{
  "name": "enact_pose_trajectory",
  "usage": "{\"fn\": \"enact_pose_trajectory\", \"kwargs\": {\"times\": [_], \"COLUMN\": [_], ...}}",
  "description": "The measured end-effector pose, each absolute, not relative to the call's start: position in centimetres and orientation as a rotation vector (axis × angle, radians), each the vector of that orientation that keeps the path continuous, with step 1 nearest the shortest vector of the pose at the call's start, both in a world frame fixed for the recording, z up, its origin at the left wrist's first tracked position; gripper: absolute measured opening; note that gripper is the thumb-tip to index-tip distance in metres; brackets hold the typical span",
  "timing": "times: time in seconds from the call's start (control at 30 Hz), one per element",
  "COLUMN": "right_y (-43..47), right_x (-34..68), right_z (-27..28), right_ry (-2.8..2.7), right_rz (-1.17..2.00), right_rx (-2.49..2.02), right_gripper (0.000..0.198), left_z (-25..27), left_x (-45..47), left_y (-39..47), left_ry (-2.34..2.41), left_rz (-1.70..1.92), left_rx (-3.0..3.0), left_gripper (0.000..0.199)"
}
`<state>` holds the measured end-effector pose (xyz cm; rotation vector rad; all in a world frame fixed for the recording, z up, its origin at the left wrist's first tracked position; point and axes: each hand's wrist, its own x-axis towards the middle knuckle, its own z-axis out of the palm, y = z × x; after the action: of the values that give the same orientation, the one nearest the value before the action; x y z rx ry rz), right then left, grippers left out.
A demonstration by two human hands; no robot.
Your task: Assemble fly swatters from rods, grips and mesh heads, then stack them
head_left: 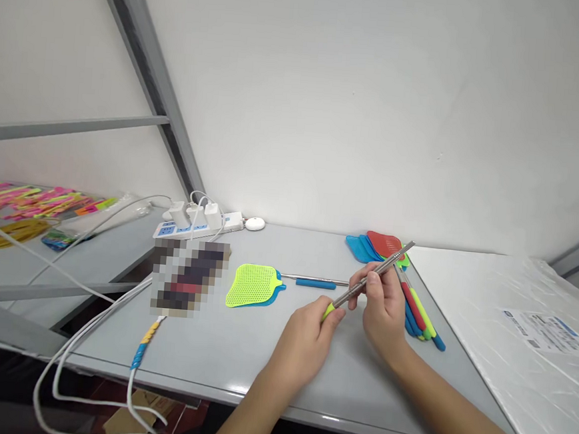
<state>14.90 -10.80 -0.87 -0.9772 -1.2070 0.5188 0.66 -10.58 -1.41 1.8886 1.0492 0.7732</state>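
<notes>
My left hand (304,338) is closed around the yellow-green grip of a telescopic fly swatter handle (390,260). Farther up, the fingers of my right hand (380,308) pinch its metal shaft, which slants up to the right above the table. No swatter head shows at the shaft's tip. Left of my hands lies a yellow-green fly swatter head (253,284) on top of a blue one. A blue grip (315,284) and a thin metal shaft lie beside them, partly hidden by my right hand.
Red and blue swatter heads (385,244) lie at the back right; several coloured grips (425,314) lie beside my right hand. White-wrapped sheeting (501,327) covers the right side. At the left are a power strip (168,229), white cables (87,328) and a blurred-out object (189,279).
</notes>
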Motion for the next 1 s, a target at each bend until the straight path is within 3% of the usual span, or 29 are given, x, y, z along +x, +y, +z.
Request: {"fn": "enact_pose_trajectory", "kwargs": {"times": [0.23,0.37,0.5,0.6,1.0], "right_y": [-10.1,-9.7,-9.9,-10.1,-8.6], "right_x": [18.2,19.9,19.1,17.3,15.1], "right_z": [1.2,3.8,6.2,7.0,5.4], "right_ry": [-1.448,-1.234,-0.971,-0.955,-1.089], "right_rz": [0.304,0.524,0.786,0.905,0.989], "right_rx": [-1.248,-1.231,-1.038,-1.029,-0.926], "right_gripper": [0.013,0.021,0.017,0.030,0.034], "left_z": [1.1,1.1,0.0,-1.0,-2.5], "left_x": [6.6,8.9,9.0,7.9,5.6], "left_y": [-5.6,-3.9,-4.7,-6.0,-5.8], "left_ry": [0.660,0.591,0.572,0.570,0.632], "left_rz": [0.802,0.680,0.629,0.653,0.575], "left_rx": [1.807,1.775,1.760,1.669,1.695], "left_gripper": [0.031,0.035,0.039,0.040,0.026]}}
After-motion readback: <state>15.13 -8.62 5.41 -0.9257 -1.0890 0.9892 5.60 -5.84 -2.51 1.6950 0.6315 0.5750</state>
